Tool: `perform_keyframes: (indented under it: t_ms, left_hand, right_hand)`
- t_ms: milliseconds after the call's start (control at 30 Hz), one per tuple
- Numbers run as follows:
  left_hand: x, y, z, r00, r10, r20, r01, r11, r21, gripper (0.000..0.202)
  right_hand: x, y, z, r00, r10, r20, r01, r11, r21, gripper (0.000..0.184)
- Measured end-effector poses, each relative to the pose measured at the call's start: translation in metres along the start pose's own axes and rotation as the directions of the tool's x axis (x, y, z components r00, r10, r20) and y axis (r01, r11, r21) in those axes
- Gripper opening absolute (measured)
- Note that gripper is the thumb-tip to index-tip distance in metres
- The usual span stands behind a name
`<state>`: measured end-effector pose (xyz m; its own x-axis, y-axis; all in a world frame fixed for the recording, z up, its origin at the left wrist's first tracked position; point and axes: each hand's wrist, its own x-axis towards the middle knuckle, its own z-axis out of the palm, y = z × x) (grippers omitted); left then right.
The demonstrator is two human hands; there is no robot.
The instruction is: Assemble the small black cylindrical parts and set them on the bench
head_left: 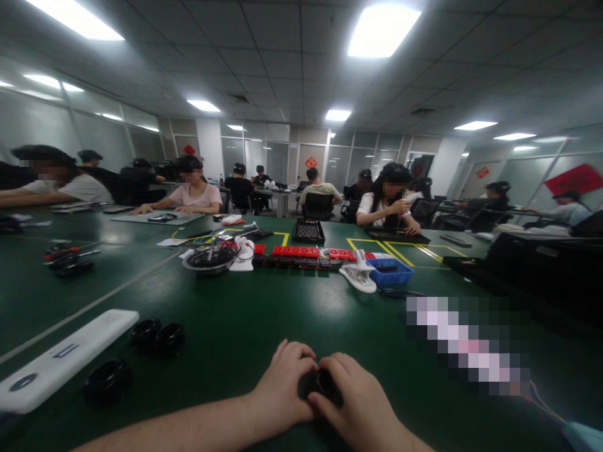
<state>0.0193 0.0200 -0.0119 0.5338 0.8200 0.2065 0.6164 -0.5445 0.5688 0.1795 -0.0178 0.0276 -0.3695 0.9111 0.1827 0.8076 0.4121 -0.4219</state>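
Close in front of me, my left hand (288,384) and my right hand (357,394) come together around a small dark round piece (325,380). Fingers of both hands curl over it from either side, covering much of it, so its exact kind does not show. To the left lie several glossy black ring-shaped pieces: one ring (108,380) nearer me and a pair (157,336) farther off. Beside them a long white flat piece (70,358) with dark markings rests on the green table (226,314).
Across the table stand a row of red and black blocks (296,252), a blue bin (390,271), a white clamp-like stand (360,274) and a round tray of cables (209,258). Pliers-like tools (70,256) lie left. A black case (541,276) is right. Other people sit beyond.
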Motion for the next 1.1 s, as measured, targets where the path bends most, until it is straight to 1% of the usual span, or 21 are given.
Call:
perform_keyframes:
  t_ms: [33, 133, 200, 300, 400, 467, 533, 600, 633, 700, 767, 833, 900, 933, 1000, 1067, 1100]
  left_hand:
    - [0.000, 0.000, 0.000, 1.000, 0.001, -0.005, -0.001, 1.000, -0.002, 0.032]
    - [0.000, 0.002, 0.000, 1.000, 0.005, -0.009, -0.005, 1.000, -0.017, 0.033]
    - [0.000, 0.002, -0.001, 1.000, 0.005, -0.005, -0.005, 1.000, -0.018, 0.035]
    - [0.000, 0.001, -0.001, 1.000, 0.011, 0.003, -0.011, 1.000, -0.016, 0.041]
    - [0.000, -0.001, 0.000, 1.000, 0.018, 0.003, -0.018, 1.000, -0.022, 0.037]
    - [0.000, -0.002, 0.000, 1.000, 0.013, 0.001, -0.013, 1.000, -0.022, 0.033]
    - [-0.001, -0.001, 0.001, 1.000, 0.007, -0.003, -0.007, 1.000, -0.015, 0.031]
    - [0.000, -0.001, 0.001, 1.000, 0.001, -0.004, -0.001, 1.000, -0.009, 0.031]
    - [0.000, -0.001, 0.002, 1.000, 0.001, -0.004, -0.001, 1.000, -0.008, 0.030]
    - [0.000, -0.001, 0.002, 1.000, 0.007, -0.004, -0.007, 1.000, -0.008, 0.030]
    - [0.000, -0.003, 0.002, 1.000, 0.019, 0.000, -0.019, 1.000, -0.009, 0.033]
    - [0.000, -0.003, 0.002, 1.000, 0.021, 0.013, -0.021, 1.000, -0.010, 0.036]
    - [0.000, -0.003, 0.001, 1.000, 0.011, 0.025, -0.011, 1.000, -0.011, 0.039]
    - [0.000, -0.002, 0.001, 1.000, 0.003, 0.024, -0.003, 1.000, -0.009, 0.039]
    - [0.000, -0.001, 0.000, 1.000, -0.008, 0.016, 0.008, 1.000, -0.004, 0.036]
    - [0.000, 0.001, -0.001, 1.000, -0.009, 0.011, 0.009, 1.000, -0.004, 0.034]
    - [0.000, 0.002, -0.001, 1.000, -0.010, 0.011, 0.010, 1.000, -0.006, 0.033]
  right_hand:
    - [0.000, 0.001, 0.000, 1.000, -0.029, 0.001, 0.029, 1.000, 0.006, 0.023]
    - [0.001, 0.004, -0.002, 0.993, -0.117, -0.001, 0.117, 0.991, 0.062, 0.029]
    - [0.000, 0.005, -0.006, 0.991, -0.134, 0.014, 0.132, 0.985, 0.115, 0.032]
    - [-0.001, 0.003, -0.011, 0.994, -0.105, 0.027, 0.098, 0.977, 0.189, 0.043]
    - [-0.001, 0.002, -0.011, 0.999, -0.032, -0.019, 0.035, 0.985, 0.167, 0.051]
    - [-0.001, 0.001, -0.010, 0.998, 0.036, -0.046, -0.033, 0.996, 0.081, 0.042]
    - [0.000, 0.001, -0.007, 0.996, 0.073, -0.041, -0.074, 0.997, -0.018, 0.027]
    - [0.001, 0.002, -0.006, 0.999, 0.043, -0.014, -0.044, 0.997, -0.058, 0.016]
    - [0.002, 0.002, -0.007, 1.000, 0.012, 0.000, -0.012, 0.999, -0.050, 0.014]
    - [0.002, 0.002, -0.009, 0.998, -0.050, 0.026, 0.051, 0.999, -0.012, 0.021]
    - [0.001, 0.002, -0.012, 0.995, -0.081, 0.053, 0.080, 0.997, 0.020, 0.033]
    - [-0.001, 0.000, -0.013, 0.995, -0.068, 0.067, 0.065, 0.997, 0.037, 0.045]
    - [-0.001, -0.001, -0.012, 0.999, -0.012, 0.048, 0.011, 1.000, 0.027, 0.050]
    - [0.000, -0.001, -0.011, 0.999, 0.021, 0.035, -0.021, 1.000, 0.009, 0.047]
    - [0.001, 0.000, -0.007, 0.998, 0.057, 0.023, -0.057, 0.998, -0.023, 0.031]
    - [0.002, 0.001, -0.005, 0.999, 0.028, 0.028, -0.028, 1.000, -0.014, 0.021]
    - [0.002, 0.002, -0.005, 1.000, -0.007, 0.028, 0.006, 1.000, 0.007, 0.022]
